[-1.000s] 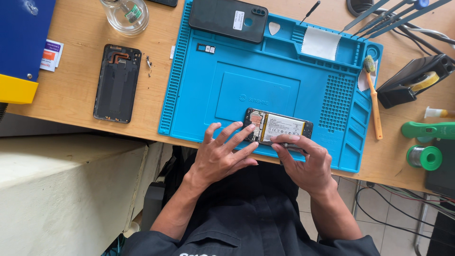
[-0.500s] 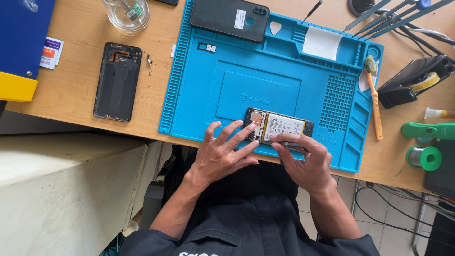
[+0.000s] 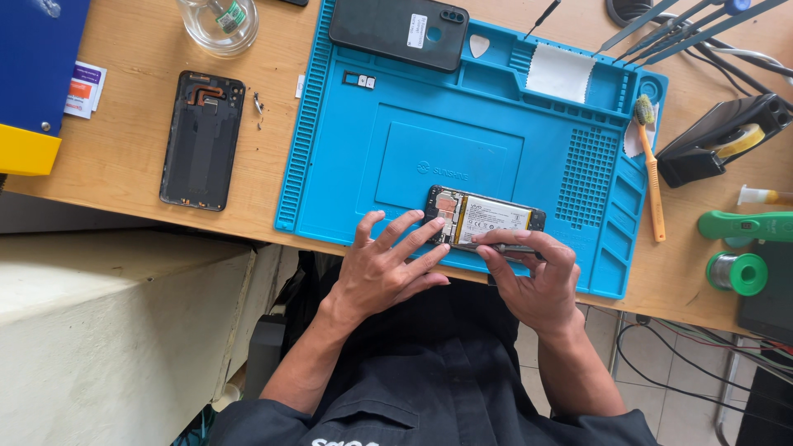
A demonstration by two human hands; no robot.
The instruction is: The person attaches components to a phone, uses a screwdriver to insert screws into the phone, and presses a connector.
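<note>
Nearest, the left hand [image 3: 384, 272] rests with spread fingers on the opened phone [image 3: 486, 220], steadying it as before. The right hand [image 3: 533, 277] has pinched together on a thin tool along its lower edge. Beyond lie the blue mat [image 3: 380, 124] and wooden desk [image 3: 132, 116].

opened phone [image 3: 486, 220], flat, mat's near edge

A bright blue, grid-patterned rubber work mat [image 3: 396, 157] lies on the pale wooden table [image 3: 124, 149]; far right, a green plastic solder spool [image 3: 738, 272].
</note>
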